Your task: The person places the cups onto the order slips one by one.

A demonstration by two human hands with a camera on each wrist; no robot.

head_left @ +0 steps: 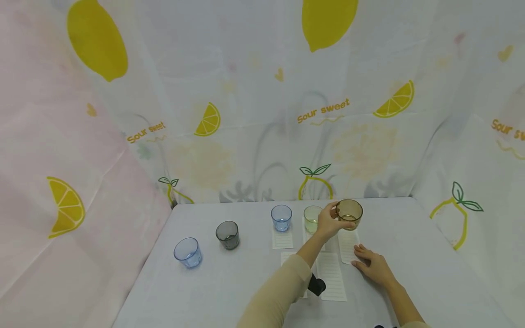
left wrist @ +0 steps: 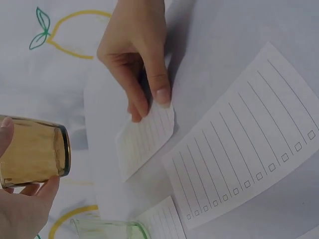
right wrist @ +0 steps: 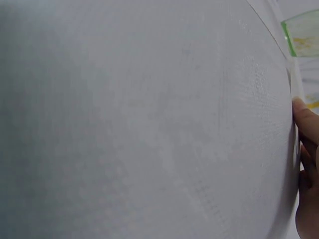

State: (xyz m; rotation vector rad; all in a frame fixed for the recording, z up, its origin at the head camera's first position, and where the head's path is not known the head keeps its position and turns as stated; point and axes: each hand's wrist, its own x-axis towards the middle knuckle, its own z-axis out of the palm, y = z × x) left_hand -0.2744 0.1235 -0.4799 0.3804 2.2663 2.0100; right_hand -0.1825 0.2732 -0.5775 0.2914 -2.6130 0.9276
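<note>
Lemon-print backdrop [head_left: 246, 150]: encloses the work area at the rear and sides. White-covered table [head_left: 254, 278]: carries all parts. Long checklist sheet [head_left: 331, 280]: use it as clock centre in the head view, 12 o'clock toward the backdrop.

Right hand [head_left: 374, 269]: at 3 o'clock, lifting nothing; thumb and forefinger stand slightly apart, tips resting on the near end of the shorter ruled sheet [head_left: 346, 246], at 1 o'clock. Left hand [head_left: 327, 223]: at 12 o'clock, fingers and thumb curled round the wall of the amber glass tumbler [head_left: 349, 217].

Amber glass tumbler: between 12 and 1 o'clock, base downward, apparently raised above the shorter sheet's far end. Pale green tumbler [head_left: 311, 223]: between 11 and 12, on its own sheet. Light blue tumbler [head_left: 281, 222]: between 10 and 11, likewise on a sheet. Smoke-grey tumbler [head_left: 228, 237] at 10 and second blue tumbler [head_left: 188, 255] at 9: directly on the cloth.

Step in hand (judged): aligning the shorter sheet under the raised tumbler. Press the paper flat with light fingertip force. Hold the tumbler level. Lower it vertically; avoid dragging. Caution: left-hand knuckles could knock the pale green tumbler.
</note>
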